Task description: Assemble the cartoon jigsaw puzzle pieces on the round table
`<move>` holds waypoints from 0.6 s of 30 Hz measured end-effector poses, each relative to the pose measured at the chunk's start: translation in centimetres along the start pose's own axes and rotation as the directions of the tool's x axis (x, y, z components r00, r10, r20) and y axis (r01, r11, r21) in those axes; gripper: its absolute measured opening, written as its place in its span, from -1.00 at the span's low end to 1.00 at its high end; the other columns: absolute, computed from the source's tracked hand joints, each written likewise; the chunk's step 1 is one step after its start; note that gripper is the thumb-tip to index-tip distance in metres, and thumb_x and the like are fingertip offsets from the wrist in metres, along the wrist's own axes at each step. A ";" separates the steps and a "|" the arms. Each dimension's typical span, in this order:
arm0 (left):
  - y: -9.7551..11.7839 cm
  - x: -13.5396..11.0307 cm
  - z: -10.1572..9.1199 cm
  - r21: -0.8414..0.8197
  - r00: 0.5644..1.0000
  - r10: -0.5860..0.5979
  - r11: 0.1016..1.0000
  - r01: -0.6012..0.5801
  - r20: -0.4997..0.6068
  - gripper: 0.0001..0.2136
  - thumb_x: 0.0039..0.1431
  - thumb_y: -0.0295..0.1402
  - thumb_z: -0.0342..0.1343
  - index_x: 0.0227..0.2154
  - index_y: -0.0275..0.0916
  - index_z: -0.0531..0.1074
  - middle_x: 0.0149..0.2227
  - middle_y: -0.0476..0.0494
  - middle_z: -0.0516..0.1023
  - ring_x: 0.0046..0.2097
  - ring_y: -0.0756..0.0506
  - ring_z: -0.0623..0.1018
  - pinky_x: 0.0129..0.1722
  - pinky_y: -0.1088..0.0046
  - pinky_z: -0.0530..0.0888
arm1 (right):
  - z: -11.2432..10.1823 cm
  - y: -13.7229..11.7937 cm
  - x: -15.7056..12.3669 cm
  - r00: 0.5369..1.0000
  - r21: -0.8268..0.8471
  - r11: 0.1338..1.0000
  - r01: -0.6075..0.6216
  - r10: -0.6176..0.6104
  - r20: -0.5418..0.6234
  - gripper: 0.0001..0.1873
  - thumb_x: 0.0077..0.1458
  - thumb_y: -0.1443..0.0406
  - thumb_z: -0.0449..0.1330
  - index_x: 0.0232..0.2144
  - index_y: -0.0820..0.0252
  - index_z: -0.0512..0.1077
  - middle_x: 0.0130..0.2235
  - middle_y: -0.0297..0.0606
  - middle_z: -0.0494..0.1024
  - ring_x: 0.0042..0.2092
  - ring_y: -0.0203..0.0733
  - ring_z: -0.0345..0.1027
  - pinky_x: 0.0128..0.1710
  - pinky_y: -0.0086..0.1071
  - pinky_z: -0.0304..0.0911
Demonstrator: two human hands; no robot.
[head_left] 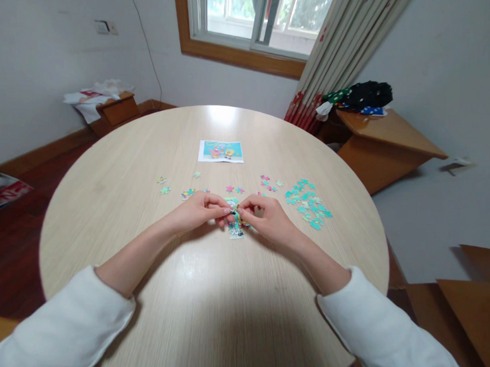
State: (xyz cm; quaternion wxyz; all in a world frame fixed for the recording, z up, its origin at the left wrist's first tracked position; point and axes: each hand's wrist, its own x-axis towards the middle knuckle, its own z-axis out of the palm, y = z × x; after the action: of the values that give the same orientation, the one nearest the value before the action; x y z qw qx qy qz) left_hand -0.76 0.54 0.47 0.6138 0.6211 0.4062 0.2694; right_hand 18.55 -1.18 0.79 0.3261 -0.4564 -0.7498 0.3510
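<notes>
A partly joined strip of jigsaw puzzle [237,233] lies on the round table, its middle and right side partly covered by my fingers. At its left edge my left hand [204,210] is closed, thumb and fingertips pinched at a small dark-marked jigsaw piece [232,212]. My right hand [271,218] is closed in a pinch at the strip's upper right, with a tiny bit of a piece showing at its fingertips. The two hands' fingertips almost meet over the strip.
Loose turquoise pieces [309,202] are spread to the right. Several pink and mixed pieces [268,185] lie beyond my hands, others [164,190] to the left. A printed reference picture [221,151] lies farther back on the pale round table [172,311].
</notes>
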 end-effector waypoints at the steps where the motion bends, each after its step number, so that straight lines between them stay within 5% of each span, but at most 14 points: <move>1: 0.1 0.0 0.0 0.020 1.000 -0.004 1.000 0.004 -0.003 -0.77 -0.05 -0.22 0.23 -0.49 -0.33 0.53 -0.47 -0.19 0.59 -0.48 0.00 0.47 -0.39 0.44 0.40 | 0.0 0.0 0.0 1.000 0.000 1.000 -0.003 0.003 0.004 -0.87 0.01 0.31 0.12 -0.53 0.22 0.40 -0.49 -0.32 0.44 -0.42 -0.32 0.23 -0.38 -0.40 0.14; 18: 0.5 -0.3 0.2 0.072 0.995 -0.074 0.995 0.070 0.062 -0.77 0.00 -0.23 0.16 -0.53 -0.33 0.44 -0.63 -0.05 0.48 -0.65 0.11 0.26 -0.64 0.58 0.12 | -0.1 0.0 -0.1 0.997 -0.026 1.000 0.016 -0.014 0.070 -0.81 0.07 0.26 0.12 -0.49 0.24 0.45 -0.47 -0.29 0.46 -0.41 -0.31 0.24 -0.35 -0.39 0.15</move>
State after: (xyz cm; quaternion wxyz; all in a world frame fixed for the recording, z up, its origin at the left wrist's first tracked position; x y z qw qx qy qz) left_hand -0.70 0.19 0.99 0.6140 0.6353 0.4174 0.2126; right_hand 18.60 -1.24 0.84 0.2963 -0.4423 -0.7687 0.3545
